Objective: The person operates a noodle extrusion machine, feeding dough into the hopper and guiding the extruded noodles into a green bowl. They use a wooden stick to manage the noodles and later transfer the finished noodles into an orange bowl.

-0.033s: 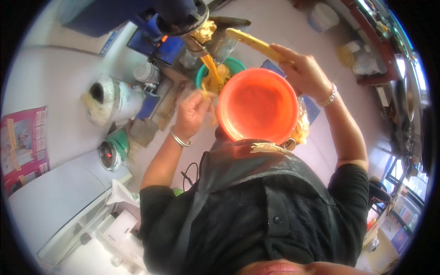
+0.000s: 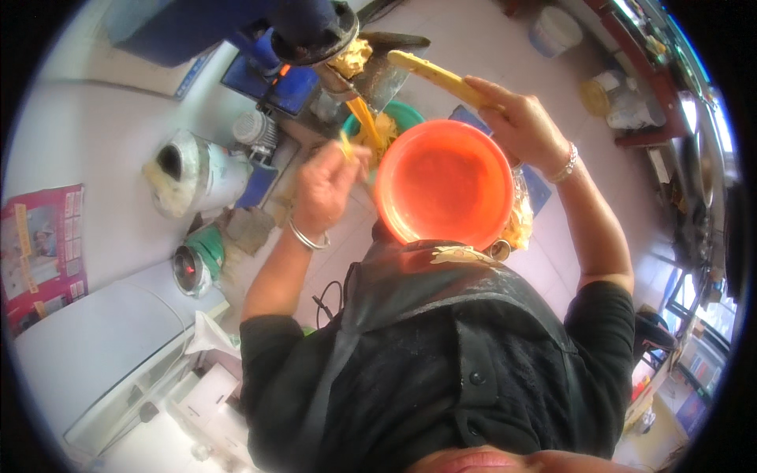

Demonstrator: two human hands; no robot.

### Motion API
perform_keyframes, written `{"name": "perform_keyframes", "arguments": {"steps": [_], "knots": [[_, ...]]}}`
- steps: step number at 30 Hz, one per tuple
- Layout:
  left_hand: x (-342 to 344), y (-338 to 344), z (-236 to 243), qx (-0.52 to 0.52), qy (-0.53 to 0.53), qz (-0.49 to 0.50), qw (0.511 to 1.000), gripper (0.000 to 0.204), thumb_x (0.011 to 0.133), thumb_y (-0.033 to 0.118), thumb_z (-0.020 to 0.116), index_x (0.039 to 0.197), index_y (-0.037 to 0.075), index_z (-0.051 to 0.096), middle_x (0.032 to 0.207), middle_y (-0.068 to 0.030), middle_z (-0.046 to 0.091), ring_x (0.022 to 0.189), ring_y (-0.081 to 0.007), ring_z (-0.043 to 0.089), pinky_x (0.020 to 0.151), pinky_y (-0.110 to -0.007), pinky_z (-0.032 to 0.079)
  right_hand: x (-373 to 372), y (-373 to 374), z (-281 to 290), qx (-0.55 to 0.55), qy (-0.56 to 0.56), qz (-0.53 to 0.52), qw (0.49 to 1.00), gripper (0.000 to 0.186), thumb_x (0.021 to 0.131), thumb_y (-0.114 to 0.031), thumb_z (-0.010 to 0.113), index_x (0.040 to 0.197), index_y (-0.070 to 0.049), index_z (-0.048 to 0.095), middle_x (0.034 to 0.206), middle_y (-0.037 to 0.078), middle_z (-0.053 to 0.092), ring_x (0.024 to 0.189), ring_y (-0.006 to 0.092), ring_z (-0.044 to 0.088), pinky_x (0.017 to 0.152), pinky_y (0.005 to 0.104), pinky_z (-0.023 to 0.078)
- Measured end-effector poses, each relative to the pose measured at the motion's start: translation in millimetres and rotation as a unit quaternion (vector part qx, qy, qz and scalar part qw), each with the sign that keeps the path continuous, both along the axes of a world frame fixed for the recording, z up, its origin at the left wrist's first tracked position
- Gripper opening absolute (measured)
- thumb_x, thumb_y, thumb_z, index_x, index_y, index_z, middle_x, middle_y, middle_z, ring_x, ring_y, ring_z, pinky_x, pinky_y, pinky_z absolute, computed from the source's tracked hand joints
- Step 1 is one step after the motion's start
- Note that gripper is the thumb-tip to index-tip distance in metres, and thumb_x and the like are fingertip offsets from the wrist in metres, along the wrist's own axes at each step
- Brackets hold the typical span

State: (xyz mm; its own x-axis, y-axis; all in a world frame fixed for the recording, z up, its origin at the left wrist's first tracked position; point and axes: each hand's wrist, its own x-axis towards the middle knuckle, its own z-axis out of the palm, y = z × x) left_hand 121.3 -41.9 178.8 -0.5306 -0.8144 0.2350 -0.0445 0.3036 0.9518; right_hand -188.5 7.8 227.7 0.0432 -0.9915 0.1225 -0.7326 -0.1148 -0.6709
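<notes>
My left hand (image 2: 325, 189) pinches a thin yellow strip (image 2: 347, 148) left of an orange-red basin (image 2: 441, 180). My right hand (image 2: 512, 118) grips a long, flat yellow stick (image 2: 434, 72) above the basin's right side. Beyond the basin, a lump of yellow dough-like material (image 2: 352, 57) clings below a dark machine's round outlet (image 2: 311, 31), beside a metal chute (image 2: 331, 79). An orange-yellow band (image 2: 363, 117) hangs down toward a green basin (image 2: 406, 110) holding more yellow material. The orange basin sits in front of my dark apron (image 2: 418, 284) and hides what is under it.
A metal machine (image 2: 201, 177) with a motor (image 2: 254, 130) stands at the left, near a white appliance (image 2: 102, 339) and a green-and-steel device (image 2: 193, 264). A white bucket (image 2: 556, 31) and red-brown shelving (image 2: 670, 130) line the right side. A cable lies on the floor.
My left hand has shifted slightly to the left, with the yellow strip in its fingers. My right hand and the orange basin look almost the same.
</notes>
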Motion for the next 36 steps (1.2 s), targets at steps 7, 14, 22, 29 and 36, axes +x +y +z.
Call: {"name": "perform_keyframes", "arguments": {"steps": [7,14,22,29,36], "knots": [[-38,-98,49,-0.185,-0.027,0.099,0.977,0.012,0.089,0.002,0.058,0.097,-0.002,0.067,0.080,-0.0061,0.063,0.064,-0.0112,0.060,0.059,-0.024,0.049,0,19,22,0.020,-0.008,-0.037,0.999,0.042,0.089,-0.011,0.052,0.132,-0.010,0.054,0.074,0.014,0.064,0.061,0.0240,0.062,0.060,0.0341,0.051],[-51,-130,42,-0.388,-0.198,0.031,0.900,0.014,0.086,0.004,0.059,0.098,0.002,0.066,0.082,-0.0139,0.060,0.074,-0.0326,0.061,0.065,-0.037,0.050,-15,22,5,-0.010,-0.010,-0.030,0.999,0.043,0.087,-0.012,0.054,0.129,-0.008,0.054,0.072,0.021,0.062,0.066,0.0335,0.064,0.064,0.0399,0.050],[-74,-130,76,-0.417,-0.178,0.008,0.892,0.013,0.086,0.006,0.061,0.098,0.004,0.067,0.085,-0.0130,0.065,0.077,-0.0312,0.064,0.066,-0.036,0.052,-16,23,-8,-0.026,-0.026,-0.050,0.998,0.041,0.087,-0.013,0.054,0.127,-0.007,0.056,0.072,0.022,0.061,0.064,0.0344,0.063,0.063,0.0404,0.050],[-78,-155,66,-0.464,-0.227,0.046,0.855,0.011,0.087,0.010,0.061,0.095,0.007,0.066,0.083,-0.0117,0.065,0.077,-0.0304,0.065,0.067,-0.036,0.053,-19,26,-7,0.024,-0.009,-0.061,0.998,0.040,0.090,-0.010,0.055,0.130,-0.007,0.055,0.091,0.016,0.069,0.070,0.0227,0.066,0.067,0.0323,0.053],[-71,-164,33,-0.561,-0.423,0.027,0.711,0.005,0.086,0.008,0.054,0.088,0.006,0.059,0.084,-0.0124,0.063,0.071,-0.0285,0.067,0.061,-0.036,0.056,-24,30,-15,-0.005,-0.023,-0.071,0.997,0.039,0.088,-0.013,0.055,0.127,-0.007,0.057,0.078,0.020,0.064,0.066,0.0307,0.065,0.064,0.0379,0.051]]}}
